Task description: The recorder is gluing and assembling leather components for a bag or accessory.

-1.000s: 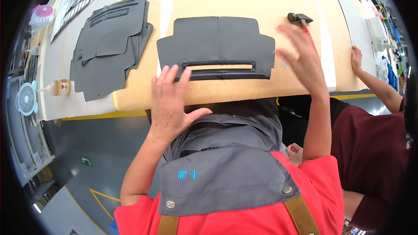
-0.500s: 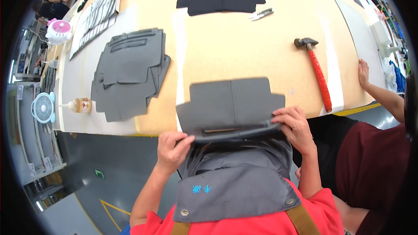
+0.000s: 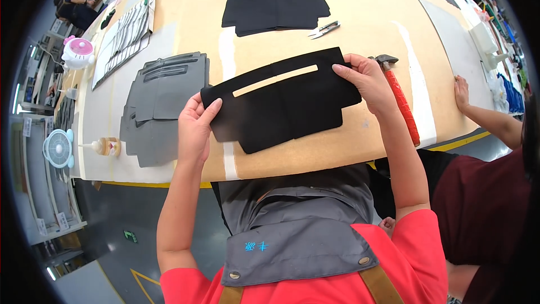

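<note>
Held up above the near edge of the table is a black notched panel (image 3: 287,107) of thin flat sheet material, with a long narrow slot along its far side. The table's tan surface shows through that slot. My left hand (image 3: 194,126) pinches its left end between thumb and fingers. My right hand (image 3: 368,84) grips the far right corner the same way, thumb on top. The panel slopes, its right end farther off than its left. Beyond it lies a pile of black panels (image 3: 270,14) of similar shape. Grey panels (image 3: 163,93) are stacked to the left.
A red-handled hammer (image 3: 402,104) lies close by my right hand. Thread snips (image 3: 324,30) rest near the black pile. A nozzle bottle (image 3: 108,146) stands at the table's left edge, near a light-blue fan (image 3: 58,147). At right, a co-worker's hand (image 3: 462,93) touches the table (image 3: 360,135).
The panel has been turned from its grey face to its black face. Both hands have lifted it away from my lap and out over the table. My head view has shifted slightly.
</note>
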`<state>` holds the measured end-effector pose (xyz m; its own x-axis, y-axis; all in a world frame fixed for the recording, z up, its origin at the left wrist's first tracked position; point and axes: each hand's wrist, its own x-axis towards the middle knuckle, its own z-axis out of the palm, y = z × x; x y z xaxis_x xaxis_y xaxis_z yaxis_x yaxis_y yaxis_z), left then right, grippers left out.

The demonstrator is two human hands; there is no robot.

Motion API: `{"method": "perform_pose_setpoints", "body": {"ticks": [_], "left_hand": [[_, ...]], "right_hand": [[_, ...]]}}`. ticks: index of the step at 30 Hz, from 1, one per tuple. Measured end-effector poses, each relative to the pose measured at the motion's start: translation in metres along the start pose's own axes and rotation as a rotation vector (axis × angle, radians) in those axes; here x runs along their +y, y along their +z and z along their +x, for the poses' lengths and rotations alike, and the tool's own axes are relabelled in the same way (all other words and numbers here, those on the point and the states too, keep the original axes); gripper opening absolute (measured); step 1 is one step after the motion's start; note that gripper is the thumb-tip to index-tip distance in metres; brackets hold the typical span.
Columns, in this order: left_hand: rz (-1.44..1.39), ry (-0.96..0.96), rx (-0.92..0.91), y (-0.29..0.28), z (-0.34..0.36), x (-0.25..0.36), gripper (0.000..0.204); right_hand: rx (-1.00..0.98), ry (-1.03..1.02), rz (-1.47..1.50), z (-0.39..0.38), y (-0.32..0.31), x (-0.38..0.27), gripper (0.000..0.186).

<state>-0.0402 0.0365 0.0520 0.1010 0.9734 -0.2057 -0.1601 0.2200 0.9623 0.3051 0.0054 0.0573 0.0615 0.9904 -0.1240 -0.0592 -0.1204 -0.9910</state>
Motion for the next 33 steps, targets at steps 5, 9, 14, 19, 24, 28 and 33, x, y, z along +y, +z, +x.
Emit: {"method": "perform_pose_setpoints", "body": {"ticks": [5,9,14,19,24,28,33], "left_hand": [[-0.009,-0.018,0.014,0.0,0.013,-0.007,0.039],[-0.087,0.02,-0.029,0.004,0.029,-0.011,0.045],[-0.051,0.004,-0.004,0.008,0.046,0.003,0.046],[-0.029,0.001,0.023,0.009,0.098,0.007,0.043],[0.091,0.047,-0.023,0.023,0.176,0.031,0.042],[0.133,0.098,0.038,0.038,0.24,0.044,0.047],[0.352,0.188,0.157,0.075,0.267,0.044,0.057]], "right_hand": [[0.003,0.023,-0.003,0.019,-0.003,0.018,0.017],[0.055,0.067,-0.016,0.029,-0.007,0.026,0.019],[0.042,0.09,-0.06,0.047,-0.012,0.02,0.017],[0.051,0.06,0.008,0.086,-0.012,0.016,0.018],[0.125,-0.039,-0.05,0.148,-0.028,0.0,0.018],[0.175,-0.071,-0.088,0.204,-0.035,-0.016,0.019],[0.266,-0.067,-0.243,0.259,-0.07,0.001,0.035]]}}
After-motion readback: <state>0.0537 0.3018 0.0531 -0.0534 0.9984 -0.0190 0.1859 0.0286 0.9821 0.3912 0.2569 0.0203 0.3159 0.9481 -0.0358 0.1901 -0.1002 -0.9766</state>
